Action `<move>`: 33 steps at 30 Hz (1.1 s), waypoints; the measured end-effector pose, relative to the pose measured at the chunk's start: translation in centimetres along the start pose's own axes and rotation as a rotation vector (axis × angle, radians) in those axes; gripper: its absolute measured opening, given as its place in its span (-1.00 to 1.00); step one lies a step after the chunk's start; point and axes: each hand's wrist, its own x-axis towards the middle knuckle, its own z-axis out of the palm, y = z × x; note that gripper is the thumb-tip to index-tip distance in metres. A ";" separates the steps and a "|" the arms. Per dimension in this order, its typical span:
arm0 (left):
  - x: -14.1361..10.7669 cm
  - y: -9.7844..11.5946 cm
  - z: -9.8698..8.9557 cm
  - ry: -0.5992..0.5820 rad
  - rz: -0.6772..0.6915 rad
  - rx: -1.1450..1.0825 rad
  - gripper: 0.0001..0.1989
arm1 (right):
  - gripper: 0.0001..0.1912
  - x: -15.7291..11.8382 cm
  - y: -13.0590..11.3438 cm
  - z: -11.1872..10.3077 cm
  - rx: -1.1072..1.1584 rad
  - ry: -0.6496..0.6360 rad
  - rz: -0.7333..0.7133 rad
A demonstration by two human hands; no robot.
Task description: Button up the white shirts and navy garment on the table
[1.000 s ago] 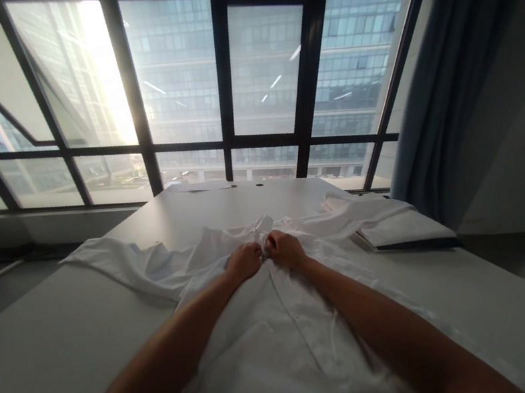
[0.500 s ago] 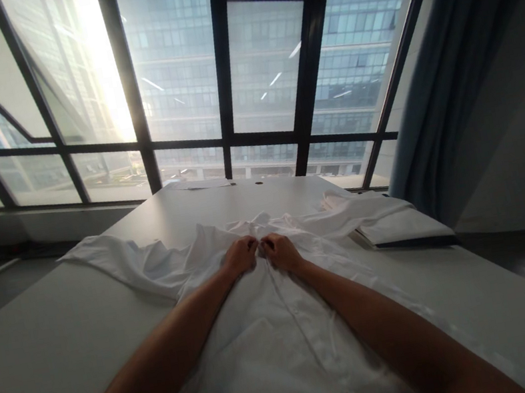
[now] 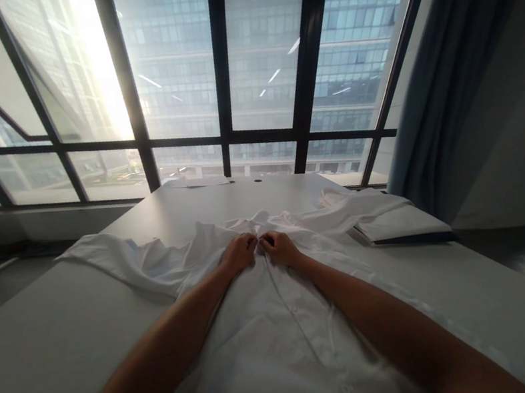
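Observation:
A white long-sleeved garment [image 3: 251, 334], which looks like a shirt or coat, lies spread on the white table [image 3: 30, 352], its sleeves reaching out to both sides. A front seam runs down its middle toward me. At the upper end of that seam my left hand [image 3: 242, 252] pinches the cloth. Close beside it, my right hand [image 3: 278, 248] is also closed on the fabric, with the fingertips of both hands almost touching. Whether a button sits between the fingers is too small to make out.
A flat white item with a dark edge [image 3: 405, 229] lies at the table's right, partly under the right sleeve. Papers [image 3: 199, 182] rest at the far end. Beyond stand large dark-framed windows [image 3: 264, 61], with a blue curtain [image 3: 439, 77] on the right.
Both hands stay at the same spot on the garment, with only slight finger movement. The view has shifted very slightly.

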 end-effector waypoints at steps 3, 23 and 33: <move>0.1 -0.2 0.2 -0.013 0.032 0.049 -0.74 | -0.85 -0.1 0.0 0.0 0.012 0.005 -0.023; 0.5 -1.0 0.2 -0.024 0.007 0.030 -0.68 | -0.81 -0.3 -0.4 -0.1 -0.225 -0.038 -0.138; 0.7 -0.9 0.1 -0.021 -0.010 0.030 -0.65 | -0.80 -0.2 -0.6 0.1 -0.196 -0.036 -0.172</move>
